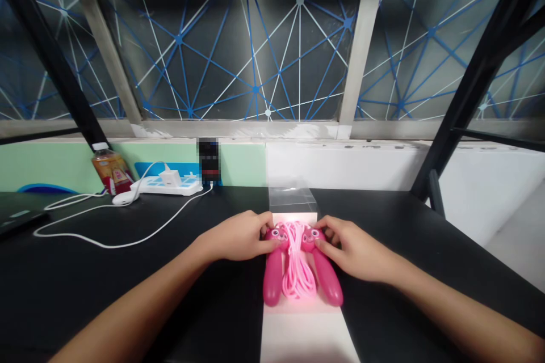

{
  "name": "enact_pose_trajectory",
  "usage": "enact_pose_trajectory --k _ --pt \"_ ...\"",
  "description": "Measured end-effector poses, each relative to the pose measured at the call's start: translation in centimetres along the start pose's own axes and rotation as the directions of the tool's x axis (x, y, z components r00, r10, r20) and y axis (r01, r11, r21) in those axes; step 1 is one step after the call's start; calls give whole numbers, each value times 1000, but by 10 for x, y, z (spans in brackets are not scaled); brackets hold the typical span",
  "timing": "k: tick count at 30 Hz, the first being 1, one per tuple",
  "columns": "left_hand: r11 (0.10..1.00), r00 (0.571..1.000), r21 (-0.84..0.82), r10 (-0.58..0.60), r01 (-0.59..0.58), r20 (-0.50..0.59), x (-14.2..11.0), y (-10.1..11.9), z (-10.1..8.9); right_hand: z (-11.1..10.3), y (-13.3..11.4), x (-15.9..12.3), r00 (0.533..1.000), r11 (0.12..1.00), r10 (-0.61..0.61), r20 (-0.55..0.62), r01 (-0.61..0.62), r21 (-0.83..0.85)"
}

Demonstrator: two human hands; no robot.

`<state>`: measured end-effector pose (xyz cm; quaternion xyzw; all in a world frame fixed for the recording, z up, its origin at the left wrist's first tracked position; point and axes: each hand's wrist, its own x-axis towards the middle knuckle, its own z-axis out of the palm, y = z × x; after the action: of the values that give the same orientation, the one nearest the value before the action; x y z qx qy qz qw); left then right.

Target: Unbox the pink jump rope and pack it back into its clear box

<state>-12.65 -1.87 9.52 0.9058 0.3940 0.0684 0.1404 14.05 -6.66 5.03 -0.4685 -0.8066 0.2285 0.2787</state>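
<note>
A pink jump rope lies on a white strip that runs down the black table. Its two pink handles lie side by side with the coiled pink cord between them. My left hand has its fingers curled on the top end of the left handle. My right hand has its fingers curled on the top end of the right handle. A clear plastic box stands just beyond the handles.
At the back left sit a white power strip with a charger, a white cable trailing over the table, a drink bottle and a dark flat device. Black frame posts rise at both sides.
</note>
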Motion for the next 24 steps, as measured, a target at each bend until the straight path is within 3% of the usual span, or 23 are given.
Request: enact_pose_trajectory --k 6,10,14,16,19,24 --pt "1000 1000 -12 6 -5 30 -1 -3 -1 3 -2 -1 994 953 -92 -50 74 -295" --pt "999 999 -8 34 -34 18 -4 0 -3 4 -4 0 989 909 -137 -60 102 -405" --pt "994 997 89 67 -62 -49 -5 6 -2 7 -20 -4 972 796 -229 -61 150 -586" --pt "983 991 154 113 -101 -70 -4 8 0 10 -32 -9 958 726 -286 -24 200 -658" --pt "968 980 207 169 -144 -108 -3 10 5 16 -47 -17 918 647 -376 126 357 -674" --pt "968 973 213 165 -129 -161 -2 12 10 28 -50 -25 871 613 -434 231 474 -633"
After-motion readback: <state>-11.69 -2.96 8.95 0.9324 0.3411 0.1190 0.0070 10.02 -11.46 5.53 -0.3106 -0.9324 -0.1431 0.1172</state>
